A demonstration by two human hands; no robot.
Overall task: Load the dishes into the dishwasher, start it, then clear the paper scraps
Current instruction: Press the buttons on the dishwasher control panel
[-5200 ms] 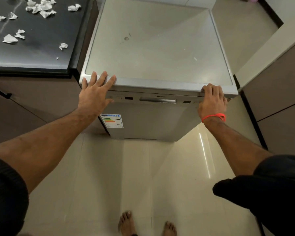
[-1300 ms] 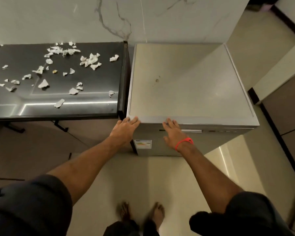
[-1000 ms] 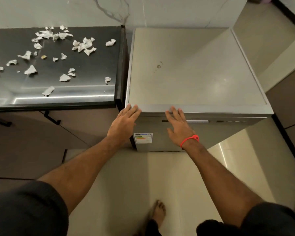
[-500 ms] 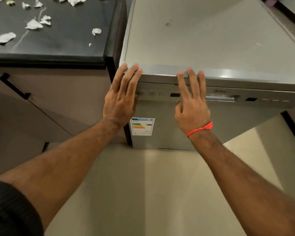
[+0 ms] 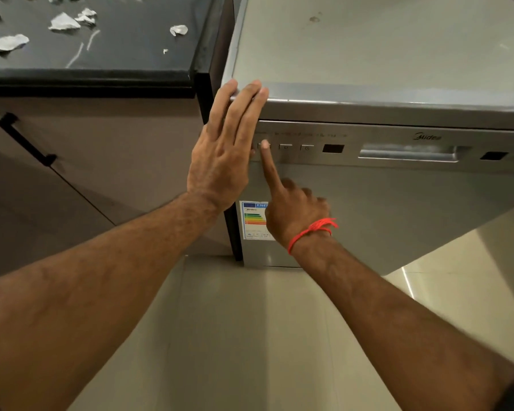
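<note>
The silver dishwasher [image 5: 383, 54] stands closed to the right of a black countertop [image 5: 125, 54]. My left hand [image 5: 223, 155] lies flat against its left front corner, straight fingers reaching the top edge. My right hand [image 5: 294, 209], with a red thread at the wrist, points its index finger up; the fingertip touches a button near the left end of the control panel [image 5: 333, 148], and the other fingers are curled. Several white paper scraps [image 5: 63, 22] lie on the countertop. No dishes are in view.
A recessed door handle [image 5: 407, 152] sits mid-panel, and an energy label [image 5: 252, 221] is stuck on the door's lower left. A brown cabinet with a black handle [image 5: 24, 137] is under the countertop. Glossy beige floor tiles [image 5: 250, 336] lie below.
My right hand dropped from the dishwasher's top edge, curled its fingers and put its index fingertip on a panel button. The camera moved closer. My left hand stays at the corner.
</note>
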